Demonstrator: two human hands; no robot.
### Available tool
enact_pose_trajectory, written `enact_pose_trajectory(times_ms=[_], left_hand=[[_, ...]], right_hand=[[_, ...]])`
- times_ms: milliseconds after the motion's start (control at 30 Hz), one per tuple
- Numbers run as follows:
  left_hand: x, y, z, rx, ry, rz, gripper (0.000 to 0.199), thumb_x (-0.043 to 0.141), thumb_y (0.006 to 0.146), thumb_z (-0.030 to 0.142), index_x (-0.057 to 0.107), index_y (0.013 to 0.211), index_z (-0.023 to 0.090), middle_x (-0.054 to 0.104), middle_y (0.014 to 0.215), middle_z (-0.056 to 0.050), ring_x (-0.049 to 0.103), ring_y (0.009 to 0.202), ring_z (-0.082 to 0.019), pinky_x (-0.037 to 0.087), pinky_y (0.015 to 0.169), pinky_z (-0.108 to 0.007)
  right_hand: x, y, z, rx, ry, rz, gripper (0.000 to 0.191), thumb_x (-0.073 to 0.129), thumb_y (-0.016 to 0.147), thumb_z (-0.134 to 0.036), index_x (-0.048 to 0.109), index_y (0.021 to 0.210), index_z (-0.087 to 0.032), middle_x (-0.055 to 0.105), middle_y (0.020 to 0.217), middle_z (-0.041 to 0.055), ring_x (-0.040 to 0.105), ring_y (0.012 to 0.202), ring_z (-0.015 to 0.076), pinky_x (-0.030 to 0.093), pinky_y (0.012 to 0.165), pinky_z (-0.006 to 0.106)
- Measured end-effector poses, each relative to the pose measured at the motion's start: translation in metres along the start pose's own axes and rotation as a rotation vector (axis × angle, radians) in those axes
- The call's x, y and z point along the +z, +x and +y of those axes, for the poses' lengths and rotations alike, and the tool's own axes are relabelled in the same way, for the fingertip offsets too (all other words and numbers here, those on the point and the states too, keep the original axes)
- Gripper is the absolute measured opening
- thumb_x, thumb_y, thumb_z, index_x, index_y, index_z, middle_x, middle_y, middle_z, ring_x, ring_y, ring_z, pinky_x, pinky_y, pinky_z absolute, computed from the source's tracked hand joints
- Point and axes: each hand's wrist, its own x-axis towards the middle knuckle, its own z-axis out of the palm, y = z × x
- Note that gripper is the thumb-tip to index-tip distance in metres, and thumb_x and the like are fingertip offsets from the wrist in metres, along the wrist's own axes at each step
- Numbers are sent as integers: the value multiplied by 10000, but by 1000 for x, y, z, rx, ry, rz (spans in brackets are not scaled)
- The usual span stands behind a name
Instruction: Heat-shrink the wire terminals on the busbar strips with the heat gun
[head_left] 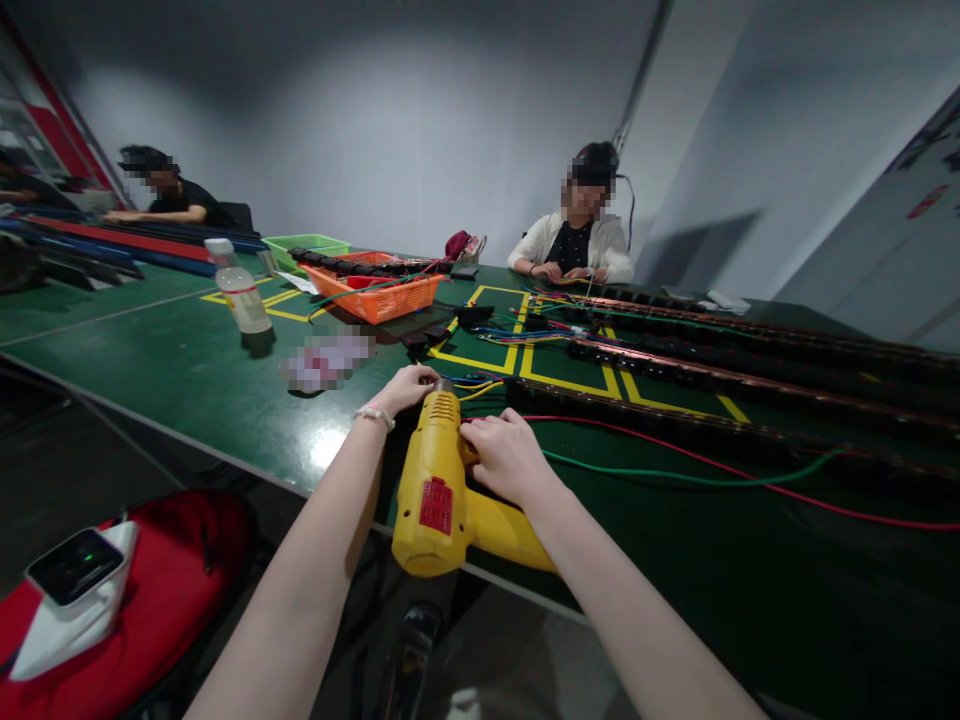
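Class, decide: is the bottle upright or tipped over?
Upright: the bottle stands on its base on the table, white cap on top.

And there's the band (pixel 373 416): pale, off-white, circling the wrist of the left hand (pixel 406 389), its outline lumpy rather than smooth. Beads or gathered cloth? Too small to say. Just beyond the band, that left hand is ungloved and narrow, with slim fingers, partly hidden. On the near side of the band comes the left forearm (pixel 304 575), bare, slender at the wrist and widening steadily from there. Over to the right of the band, here's the right hand (pixel 508 456), ungloved too, compact, rounded knuckles showing. Nearer than the band, the right forearm (pixel 626 590), bare as well, tapers to a bare wrist.
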Motion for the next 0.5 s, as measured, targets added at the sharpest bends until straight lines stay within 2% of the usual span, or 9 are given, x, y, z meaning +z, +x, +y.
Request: enact_pose_trajectory(times_ms=[100,233,500], left_hand=[[0,-1,4,16,-34,21,293,523,677,255,694,867,111,693,783,-58,592,693,-161,451,624,-242],[1,-1,7,63,-109,95,274,537,713,284,685,855,103,692,805,-75,596,695,-151,462,644,-241],[6,-1,9,93,-141,183,309,504,792,381,653,867,121,663,786,-62,541,620,-124,430,583,-237]], right_hand=[[1,1,2,5,-5,55,199,569,710,-200,563,909,-186,645,1009,53,547,951,203,279,786,334],[4,2,5,10,-9,90,162,574,706,-214,560,866,-191,637,973,50,531,918,202,273,767,337],[8,3,11,4,-11,80,121,589,685,-222,568,801,-193,667,906,26,546,878,186,263,804,335]])
